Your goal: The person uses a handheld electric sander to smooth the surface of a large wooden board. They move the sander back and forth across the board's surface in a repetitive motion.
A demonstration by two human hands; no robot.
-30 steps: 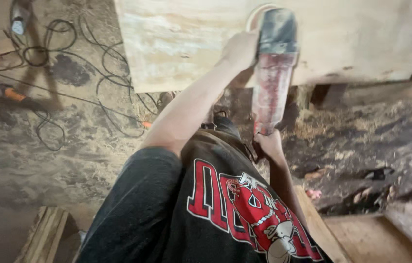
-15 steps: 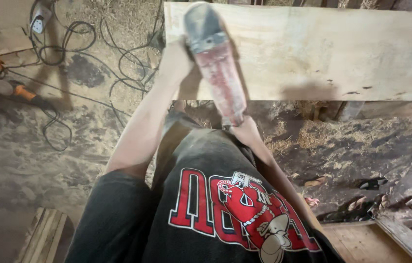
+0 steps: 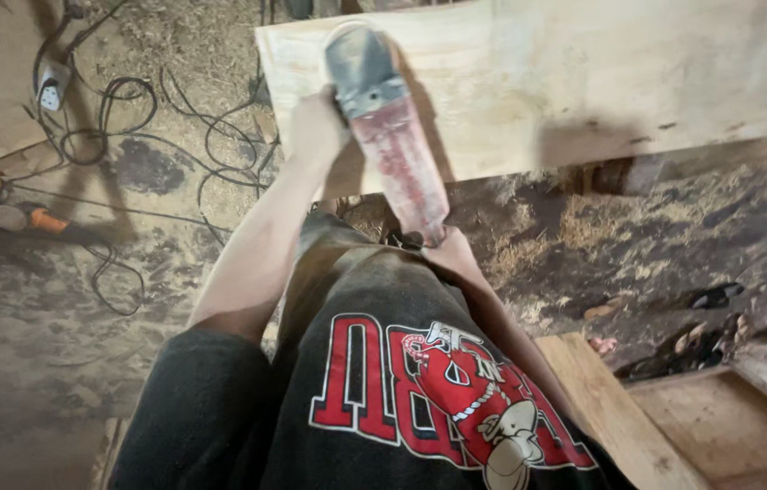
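Left hand wrapped tight around the head end of a red and grey power grinder, pressed onto the near left corner of a pale wooden board. Right hand clasping the grinder's tail, just below the board's near edge. Left of the board, black cables tangled on the dirt floor, a white plug socket among them.
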